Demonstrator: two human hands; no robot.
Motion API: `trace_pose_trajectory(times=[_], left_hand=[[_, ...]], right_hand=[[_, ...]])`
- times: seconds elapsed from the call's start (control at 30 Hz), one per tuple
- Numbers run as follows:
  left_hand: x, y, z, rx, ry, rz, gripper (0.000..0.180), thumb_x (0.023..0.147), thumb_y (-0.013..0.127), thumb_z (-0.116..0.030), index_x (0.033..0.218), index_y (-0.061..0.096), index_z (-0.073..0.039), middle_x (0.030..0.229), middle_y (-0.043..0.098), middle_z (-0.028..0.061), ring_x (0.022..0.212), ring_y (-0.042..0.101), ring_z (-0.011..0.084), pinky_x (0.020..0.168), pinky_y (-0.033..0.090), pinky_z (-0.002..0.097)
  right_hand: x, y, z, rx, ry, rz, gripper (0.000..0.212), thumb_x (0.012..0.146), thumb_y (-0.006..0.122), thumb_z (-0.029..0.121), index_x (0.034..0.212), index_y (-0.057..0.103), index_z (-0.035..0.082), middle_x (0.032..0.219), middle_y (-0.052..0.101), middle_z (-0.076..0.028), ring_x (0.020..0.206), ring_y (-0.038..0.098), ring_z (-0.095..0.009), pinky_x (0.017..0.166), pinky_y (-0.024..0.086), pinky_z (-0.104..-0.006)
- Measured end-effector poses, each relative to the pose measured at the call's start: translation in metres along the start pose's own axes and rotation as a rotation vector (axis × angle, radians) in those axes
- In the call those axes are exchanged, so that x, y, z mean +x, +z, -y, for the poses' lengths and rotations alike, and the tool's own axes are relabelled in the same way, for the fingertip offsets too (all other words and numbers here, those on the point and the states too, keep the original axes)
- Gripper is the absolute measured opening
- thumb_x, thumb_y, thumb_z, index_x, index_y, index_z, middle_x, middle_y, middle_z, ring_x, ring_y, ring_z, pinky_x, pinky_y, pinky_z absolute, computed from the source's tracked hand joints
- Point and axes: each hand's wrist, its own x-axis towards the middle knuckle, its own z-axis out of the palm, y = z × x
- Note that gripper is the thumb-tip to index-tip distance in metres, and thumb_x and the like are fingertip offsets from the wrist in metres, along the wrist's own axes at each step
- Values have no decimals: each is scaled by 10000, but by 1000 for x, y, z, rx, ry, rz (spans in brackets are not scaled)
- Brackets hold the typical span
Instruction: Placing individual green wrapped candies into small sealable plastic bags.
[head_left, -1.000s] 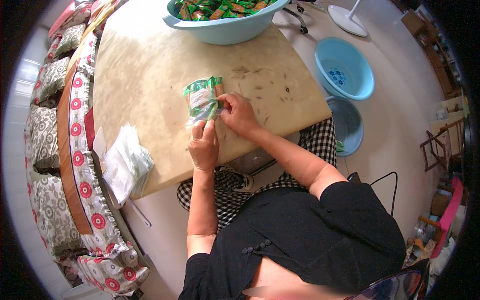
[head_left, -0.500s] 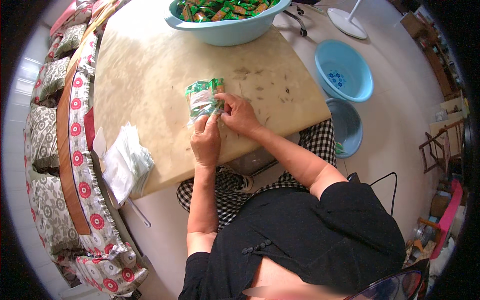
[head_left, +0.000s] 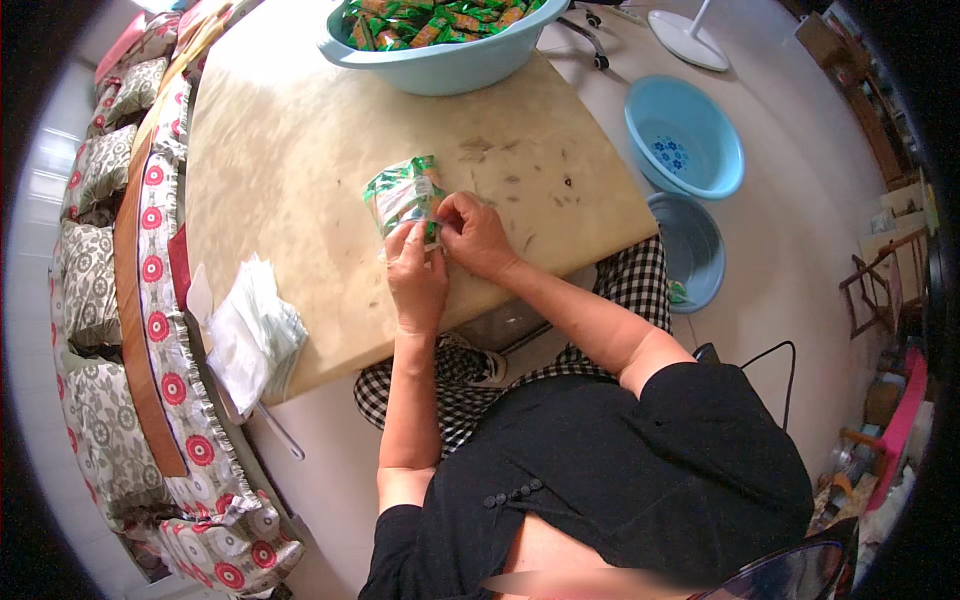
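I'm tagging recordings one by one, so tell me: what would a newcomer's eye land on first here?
Probably the pale blue basin heaped with green-and-orange packets, at the far edge of the table. Next, likely the clear bag of similar packets nearer the person, with the left hand and right hand at its near end. Two more blue basins stand out on the floor to the right.

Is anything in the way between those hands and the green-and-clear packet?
Nothing visible. The left hand has its fingers on the near end of the packet, and the right hand is right at its near right corner. The white bags lie off to the left; the pale blue tub stands beyond the packet.
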Motion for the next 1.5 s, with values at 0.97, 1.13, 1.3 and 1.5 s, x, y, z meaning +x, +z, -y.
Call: trace_pose_trajectory(times=[0.97, 1.13, 1.3, 1.5], left_hand=[[59, 17, 5, 350, 153, 106, 61, 717, 611, -123, 679, 565, -137, 727, 598, 21, 761, 581, 233, 704, 392, 381], [58, 28, 18, 461, 185, 80, 119, 738, 629, -182, 706, 525, -133, 707, 620, 39, 661, 611, 247, 641, 450, 382], [52, 29, 19, 493, 251, -19, 75, 714, 571, -102, 695, 505, -132, 670, 570, 32, 665, 594, 227, 690, 446, 381], [25, -12, 8, 296, 215, 165, 171, 714, 583, -87, 880, 607, -119, 851, 601, 63, 822, 592, 232, 851, 408, 370]], right_hand=[[-4, -7, 6, -17, -69, -59, 102, 753, 576, 9, 846, 539, 26, 843, 537, -156, 821, 530, -349, 726, 440, -426], [-5, -7, 11, -20, -26, -38, 90, 732, 569, 3, 807, 528, 30, 816, 534, -153, 803, 528, -350, 709, 435, -429], [-6, -8, 6, -78, -104, -39, 94, 707, 560, -15, 782, 531, 36, 801, 538, -144, 789, 534, -338, 691, 436, -428], [-6, -18, 6, -72, -71, 53, 115, 706, 609, 16, 807, 561, 45, 848, 554, -134, 836, 553, -319, 728, 453, -407]])
